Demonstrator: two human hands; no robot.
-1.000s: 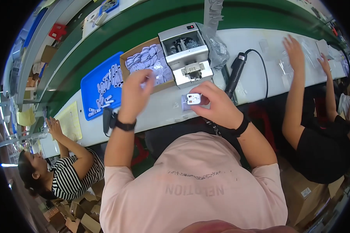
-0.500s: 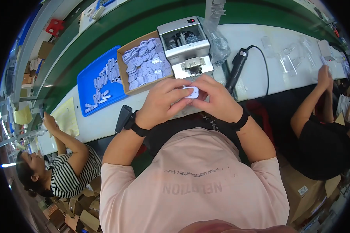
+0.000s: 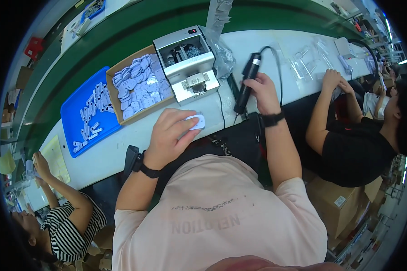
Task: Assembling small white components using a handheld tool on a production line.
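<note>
My left hand (image 3: pixel 169 135) pinches a small white rounded plastic housing (image 3: pixel 197 121) between thumb and fingers, just above the bench and in front of the screw feeder. To the right, my right hand (image 3: pixel 263 92) has its fingers against the black electric screwdriver (image 3: pixel 243 97), which lies tilted with its cord rising from the far end. The screw feeder (image 3: pixel 192 67) is a silver box with an open top; loose screws show inside. Beside it stands a cardboard box (image 3: pixel 116 97) full of white plastic housings (image 3: pixel 140 86).
A blue tray (image 3: pixel 72 131) with small white strips lies left of the box. Clear plastic bagging (image 3: pixel 224 58) hangs by the feeder. Co-workers sit at both sides; one person's hands (image 3: pixel 334 81) rest at the right of the white bench (image 3: pixel 298 92).
My right hand has left the housing and moved right onto the screwdriver. The housing stays in my left hand. The whole view has shifted, with bench items now farther left.
</note>
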